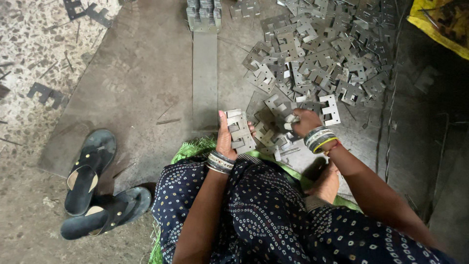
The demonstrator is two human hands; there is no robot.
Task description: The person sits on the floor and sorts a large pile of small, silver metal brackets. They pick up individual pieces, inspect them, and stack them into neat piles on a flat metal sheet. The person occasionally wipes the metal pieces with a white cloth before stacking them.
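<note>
My left hand [225,137] grips a small stack of grey stamped metal plates [240,130], held upright just above my knee. My right hand [304,121] reaches into the near edge of a big heap of the same notched metal plates [317,54] and closes on one plate [291,119]. Bangles ring both wrists. My legs in dark dotted cloth fill the bottom of the view.
A long flat metal strip [204,78] runs away from me, with a neat stack of plates [203,13] at its far end. Two dark sandals [93,181] lie at the left. A yellow sack [442,22] sits top right. A green mat [195,146] lies under me.
</note>
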